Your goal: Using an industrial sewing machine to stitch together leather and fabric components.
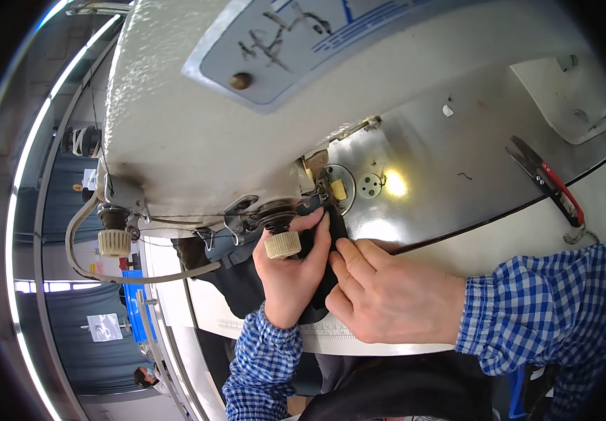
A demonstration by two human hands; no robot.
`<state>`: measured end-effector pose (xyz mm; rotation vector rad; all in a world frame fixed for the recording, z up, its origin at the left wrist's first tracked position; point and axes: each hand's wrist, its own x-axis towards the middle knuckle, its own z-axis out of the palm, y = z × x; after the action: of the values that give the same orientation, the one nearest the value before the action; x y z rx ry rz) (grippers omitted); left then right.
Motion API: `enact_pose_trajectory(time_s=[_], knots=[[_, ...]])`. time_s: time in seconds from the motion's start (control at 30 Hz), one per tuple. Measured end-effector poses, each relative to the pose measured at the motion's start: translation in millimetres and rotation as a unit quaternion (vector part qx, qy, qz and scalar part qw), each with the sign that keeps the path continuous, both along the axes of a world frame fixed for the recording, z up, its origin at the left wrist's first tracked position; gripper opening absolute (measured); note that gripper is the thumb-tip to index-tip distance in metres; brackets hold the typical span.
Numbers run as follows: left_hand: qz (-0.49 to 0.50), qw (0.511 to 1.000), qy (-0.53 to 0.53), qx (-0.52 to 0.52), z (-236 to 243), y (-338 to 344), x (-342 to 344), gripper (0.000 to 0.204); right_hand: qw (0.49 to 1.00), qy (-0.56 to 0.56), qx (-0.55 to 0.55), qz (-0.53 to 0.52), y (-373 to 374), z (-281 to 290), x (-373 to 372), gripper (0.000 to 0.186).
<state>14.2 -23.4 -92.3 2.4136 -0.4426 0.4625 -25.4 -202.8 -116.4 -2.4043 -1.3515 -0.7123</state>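
Head view: soft black cloth (236,289) is pinched by the bare left hand (290,286) beside the off-white metal sewing machine (190,133) and touched by the bare right hand (391,298), apparently for steadying; whether the right pinches cannot be told.

Black fabric (241,288), plain, matte, loosely bunched, narrow end running up just beside the round metal plate (347,175), wider part spread to the left over white tabletop (443,263), lower edge near the ruler strip (325,336), middle partly hidden from view.
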Motion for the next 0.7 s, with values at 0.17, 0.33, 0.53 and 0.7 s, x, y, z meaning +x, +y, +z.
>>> enact_pose_trajectory(time_s=[0.17, 0.33, 0.53, 0.7], knots=[[-0.032, 0.995, -0.059, 0.070, -3, 5, -1, 0.017, 1.000, -0.002, 0.007, 0.006, 2, 0, 0, 0.026], [-0.052, 0.979, -0.091, 0.178, 7, 4, -5, 0.025, 1.000, -0.006, 0.010, 0.002, 1, 0, -1, 0.026], [-0.060, 0.959, -0.083, 0.266, 7, 1, -14, 0.036, 1.000, -0.014, 0.004, 0.024, -6, 3, -4, 0.027], [-0.052, 0.967, -0.060, 0.244, 5, 5, -10, 0.041, 0.999, -0.023, -0.008, 0.040, -11, 4, 1, 0.028]])
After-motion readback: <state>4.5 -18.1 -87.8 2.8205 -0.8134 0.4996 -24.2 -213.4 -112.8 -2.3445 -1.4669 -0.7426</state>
